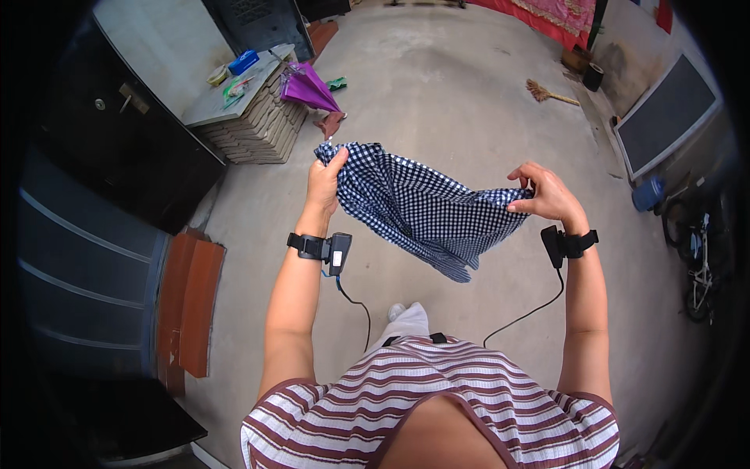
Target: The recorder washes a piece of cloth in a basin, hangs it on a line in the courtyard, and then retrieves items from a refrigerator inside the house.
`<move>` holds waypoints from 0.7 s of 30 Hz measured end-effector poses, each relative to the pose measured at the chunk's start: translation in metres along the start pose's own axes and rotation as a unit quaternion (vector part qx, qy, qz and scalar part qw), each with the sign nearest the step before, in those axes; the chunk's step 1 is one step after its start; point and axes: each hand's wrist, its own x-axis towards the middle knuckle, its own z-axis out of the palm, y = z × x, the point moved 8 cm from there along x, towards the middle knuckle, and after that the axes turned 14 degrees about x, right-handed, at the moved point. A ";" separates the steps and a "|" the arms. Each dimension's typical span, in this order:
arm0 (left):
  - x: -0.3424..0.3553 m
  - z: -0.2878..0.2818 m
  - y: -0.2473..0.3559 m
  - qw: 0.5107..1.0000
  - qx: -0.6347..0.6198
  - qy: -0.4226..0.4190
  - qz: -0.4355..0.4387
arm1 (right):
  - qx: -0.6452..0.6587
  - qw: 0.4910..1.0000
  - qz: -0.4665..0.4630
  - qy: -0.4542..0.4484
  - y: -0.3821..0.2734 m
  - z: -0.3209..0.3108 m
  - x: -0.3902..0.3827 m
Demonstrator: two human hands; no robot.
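One person, wearing a striped top (430,375), extends two bare arms over a grey floor (469,313). One checked cloth (430,203), dark blue and white, is suspended in the air between the two hands, slack and folded, with one pointed end hanging lowest. The left hand (321,184) is closed around one bunched corner, thumb laid along the fabric. The right hand (551,195) pinches the opposite end between thumb and fingers, the grip looser and the fingers curved. Two black devices are strapped on, one left wrist unit (338,254) and one right wrist unit (555,247), each trailing one cable.

To the person's left I count one dark door (117,117), one stack of slabs (254,133) bearing one blue box (244,62) among smaller items too indistinct to number, and one purple umbrella (310,87) against its side. To the right are one hand broom (553,95) on the floor, one framed panel (668,117) leaning at the wall, and one blue bucket (648,193).
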 end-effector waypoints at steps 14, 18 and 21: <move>0.127 -0.059 0.014 0.993 0.055 0.095 0.035 | 0.348 0.930 0.094 0.066 0.134 -0.033 0.056; 0.139 -0.065 0.028 0.987 0.100 0.120 0.047 | 0.449 0.893 0.024 -0.004 0.138 -0.030 0.076; 0.127 -0.068 0.026 0.967 0.160 0.185 0.068 | 0.345 0.935 0.073 -0.047 0.140 -0.033 0.068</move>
